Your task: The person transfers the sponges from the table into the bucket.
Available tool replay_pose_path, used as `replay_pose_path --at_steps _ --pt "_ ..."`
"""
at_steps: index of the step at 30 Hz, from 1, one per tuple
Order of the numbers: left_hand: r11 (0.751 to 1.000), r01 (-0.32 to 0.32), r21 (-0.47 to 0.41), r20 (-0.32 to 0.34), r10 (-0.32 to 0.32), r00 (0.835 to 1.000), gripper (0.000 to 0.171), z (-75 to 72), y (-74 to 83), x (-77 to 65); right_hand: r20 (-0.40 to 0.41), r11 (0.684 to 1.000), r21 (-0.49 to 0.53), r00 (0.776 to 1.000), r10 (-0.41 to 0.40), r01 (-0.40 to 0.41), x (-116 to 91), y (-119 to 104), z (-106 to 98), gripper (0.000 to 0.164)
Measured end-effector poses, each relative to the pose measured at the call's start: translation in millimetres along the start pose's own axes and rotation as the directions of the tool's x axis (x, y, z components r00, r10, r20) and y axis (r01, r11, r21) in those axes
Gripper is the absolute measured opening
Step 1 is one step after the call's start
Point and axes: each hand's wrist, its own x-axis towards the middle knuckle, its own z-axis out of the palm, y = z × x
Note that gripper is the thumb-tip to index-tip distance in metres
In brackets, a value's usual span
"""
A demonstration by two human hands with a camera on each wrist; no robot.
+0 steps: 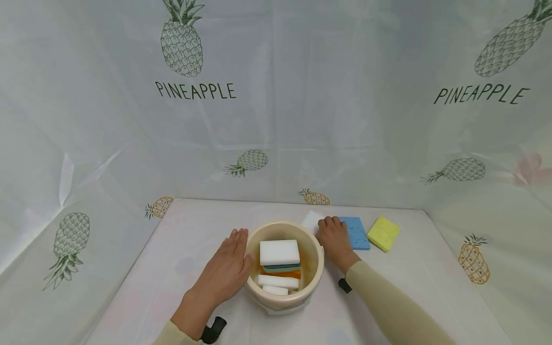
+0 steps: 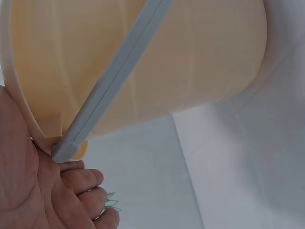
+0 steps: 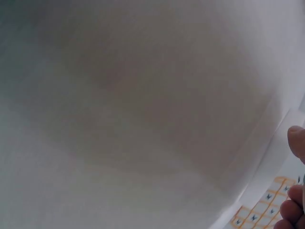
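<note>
A cream bucket [image 1: 318, 249] with a grey handle [image 2: 114, 76] stands in front of me. Inside it are stacked sponges: a white sponge [image 1: 279, 252] on top, dark blue, green and orange layers below it, and two white pieces at the near side. My left hand [image 1: 226, 268] rests against the bucket's left rim, its fingers extended together. Just right of the bucket, my right hand [image 1: 336, 242] is bent down over a white sponge [image 1: 311, 220] on the table. Its thumb overlaps that sponge in the right wrist view; I cannot tell whether it grips it.
A blue sponge [image 1: 357, 233] lies right beside my right hand, with a yellow sponge [image 1: 384, 234] farther right. The table [image 1: 194, 225] has a pale cover. Behind it and at both sides hangs a white pineapple-print sheet [image 1: 302, 120].
</note>
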Motion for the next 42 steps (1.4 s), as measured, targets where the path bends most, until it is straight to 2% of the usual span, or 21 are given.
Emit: replay_pose_path --at_steps 5,11,13,16,18,23,28,34,42 --pt "1.000 0.008 -0.004 0.009 -0.008 1.000 0.065 -1.0 0.0 -0.4 -0.006 0.999 0.023 0.999 0.047 -0.047 -1 3 1 0.047" --pt "1.000 0.013 -0.009 0.018 -0.013 1.000 0.065 -2.0 1.0 -0.6 -0.001 0.999 0.036 1.000 -0.015 0.015 3 -2 2 0.024" --pt "1.000 0.008 -0.006 0.017 -0.008 1.000 0.065 -1.7 1.3 0.0 0.005 0.999 0.028 1.000 -0.015 0.015 3 -1 3 0.025" --pt "1.000 -0.002 0.005 0.015 0.002 1.000 0.066 -1.3 1.9 0.9 -0.001 0.999 0.026 1.000 0.021 -0.021 2 9 3 0.035" --pt "1.000 -0.004 0.014 0.017 0.004 1.000 0.066 -1.0 1.7 1.2 -0.009 0.998 0.024 0.999 0.052 -0.052 0 19 4 0.033" --pt "1.000 -0.002 0.015 0.025 0.002 1.000 0.066 -1.9 1.5 0.8 -0.036 0.991 0.034 0.991 0.131 -0.130 -5 42 1 0.008" --pt "1.000 0.006 0.011 0.031 -0.007 0.999 0.067 -2.6 1.5 0.6 -0.055 0.988 0.054 0.987 0.149 -0.147 -5 45 -3 0.021" --pt "1.000 0.006 0.008 0.026 -0.006 1.000 0.067 -1.8 0.5 0.7 -0.028 0.987 0.034 0.988 0.155 -0.154 1 37 3 0.042" --pt "1.000 0.001 0.006 0.022 -0.001 1.000 0.066 -2.9 1.3 0.0 -0.003 0.986 0.011 0.986 0.167 -0.167 4 37 10 0.054"
